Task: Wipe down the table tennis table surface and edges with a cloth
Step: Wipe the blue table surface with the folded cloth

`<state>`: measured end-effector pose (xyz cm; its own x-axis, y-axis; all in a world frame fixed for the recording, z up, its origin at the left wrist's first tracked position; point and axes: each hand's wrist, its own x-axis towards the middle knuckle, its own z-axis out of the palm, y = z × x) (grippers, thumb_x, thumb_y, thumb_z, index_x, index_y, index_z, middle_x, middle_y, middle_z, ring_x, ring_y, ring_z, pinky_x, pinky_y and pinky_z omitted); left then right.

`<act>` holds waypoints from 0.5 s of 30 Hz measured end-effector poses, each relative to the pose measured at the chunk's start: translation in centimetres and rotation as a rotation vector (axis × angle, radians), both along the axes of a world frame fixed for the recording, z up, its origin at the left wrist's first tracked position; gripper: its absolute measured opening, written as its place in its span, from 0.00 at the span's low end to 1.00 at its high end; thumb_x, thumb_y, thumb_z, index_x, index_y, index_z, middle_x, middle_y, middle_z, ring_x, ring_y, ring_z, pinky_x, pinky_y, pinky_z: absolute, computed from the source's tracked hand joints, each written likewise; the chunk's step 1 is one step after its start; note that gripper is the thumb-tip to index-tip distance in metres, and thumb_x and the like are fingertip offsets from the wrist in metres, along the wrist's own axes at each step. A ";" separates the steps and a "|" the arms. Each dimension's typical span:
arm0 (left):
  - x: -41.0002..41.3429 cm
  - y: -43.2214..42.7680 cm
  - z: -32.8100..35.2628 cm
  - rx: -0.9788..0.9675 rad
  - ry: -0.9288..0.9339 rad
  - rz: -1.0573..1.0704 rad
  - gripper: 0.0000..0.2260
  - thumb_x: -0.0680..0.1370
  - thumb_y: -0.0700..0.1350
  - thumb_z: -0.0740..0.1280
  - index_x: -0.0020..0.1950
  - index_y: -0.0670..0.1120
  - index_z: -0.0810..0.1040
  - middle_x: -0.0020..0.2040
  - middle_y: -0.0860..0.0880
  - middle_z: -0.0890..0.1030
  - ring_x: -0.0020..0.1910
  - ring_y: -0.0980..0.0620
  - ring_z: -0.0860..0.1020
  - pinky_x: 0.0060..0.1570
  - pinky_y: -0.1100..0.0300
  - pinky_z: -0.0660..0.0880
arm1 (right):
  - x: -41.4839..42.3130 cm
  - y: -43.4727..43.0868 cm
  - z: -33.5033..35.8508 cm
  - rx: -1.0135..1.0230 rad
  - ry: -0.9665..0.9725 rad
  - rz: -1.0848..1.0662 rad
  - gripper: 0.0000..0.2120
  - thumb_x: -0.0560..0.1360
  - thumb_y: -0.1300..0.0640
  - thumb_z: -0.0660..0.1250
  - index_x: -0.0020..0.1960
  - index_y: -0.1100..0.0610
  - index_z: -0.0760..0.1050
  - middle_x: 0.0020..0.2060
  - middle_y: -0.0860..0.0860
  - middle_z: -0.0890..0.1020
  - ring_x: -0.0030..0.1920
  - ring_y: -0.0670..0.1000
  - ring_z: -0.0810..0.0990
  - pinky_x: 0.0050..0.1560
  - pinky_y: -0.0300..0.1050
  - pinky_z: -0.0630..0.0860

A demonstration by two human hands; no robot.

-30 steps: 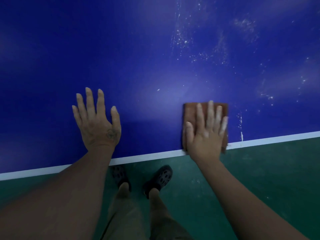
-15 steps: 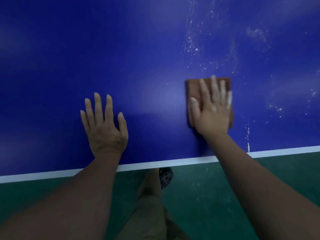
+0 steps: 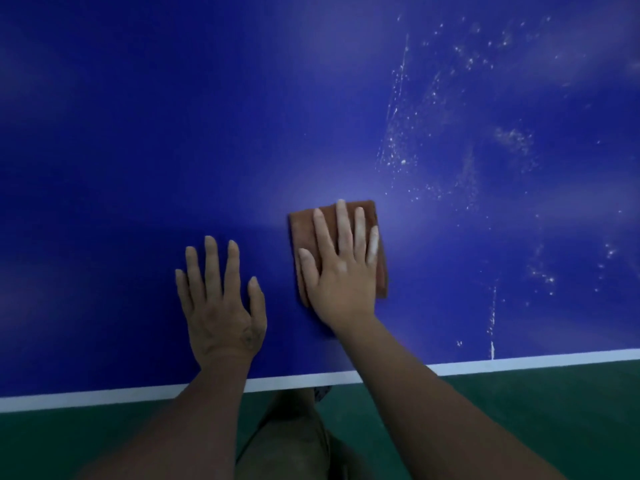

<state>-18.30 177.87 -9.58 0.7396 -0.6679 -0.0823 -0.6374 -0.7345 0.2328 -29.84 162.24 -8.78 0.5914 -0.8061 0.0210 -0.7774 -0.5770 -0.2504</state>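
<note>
The blue table tennis table [image 3: 173, 133] fills most of the head view, with a white line [image 3: 104, 396] along its near edge. A folded brown cloth [image 3: 303, 230] lies flat on the surface. My right hand [image 3: 341, 268] presses it down with straight fingers and covers most of it. My left hand [image 3: 218, 303] rests flat on the bare blue surface just left of the cloth, fingers spread. White dust specks [image 3: 415, 133] and streaks mark the table to the right of the cloth.
Green floor [image 3: 519, 427] lies below the near table edge. My legs in brown trousers [image 3: 287, 438] stand close to the edge, with a dark shoe tip [image 3: 322, 393] showing under it. A white drip mark [image 3: 492, 348] sits near the white line.
My right hand has slid the cloth away from the near white line, further onto the blue surface. My left hand stays flat on the table. The view has shifted and my feet moved under the edge.
</note>
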 end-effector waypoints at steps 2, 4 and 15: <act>0.0 0.0 0.0 0.011 0.002 -0.002 0.31 0.88 0.57 0.53 0.90 0.49 0.54 0.90 0.46 0.48 0.89 0.42 0.44 0.86 0.36 0.47 | 0.7 -2.4 -0.1 -0.001 -0.027 0.094 0.29 0.87 0.40 0.58 0.85 0.48 0.63 0.86 0.53 0.58 0.87 0.59 0.52 0.85 0.66 0.49; 0.0 0.0 -0.1 0.014 0.007 -0.001 0.31 0.87 0.56 0.54 0.90 0.50 0.54 0.90 0.47 0.47 0.89 0.42 0.44 0.86 0.36 0.47 | -0.8 -5.6 -0.2 -0.023 -0.019 0.119 0.29 0.87 0.40 0.59 0.85 0.47 0.64 0.86 0.52 0.59 0.87 0.59 0.54 0.85 0.66 0.50; 0.0 0.1 0.1 0.012 0.037 0.000 0.31 0.88 0.57 0.52 0.90 0.50 0.54 0.90 0.47 0.47 0.89 0.41 0.44 0.86 0.36 0.47 | -10.0 -11.4 0.9 0.010 0.195 -0.418 0.31 0.88 0.42 0.51 0.87 0.53 0.56 0.87 0.58 0.52 0.87 0.62 0.49 0.84 0.68 0.47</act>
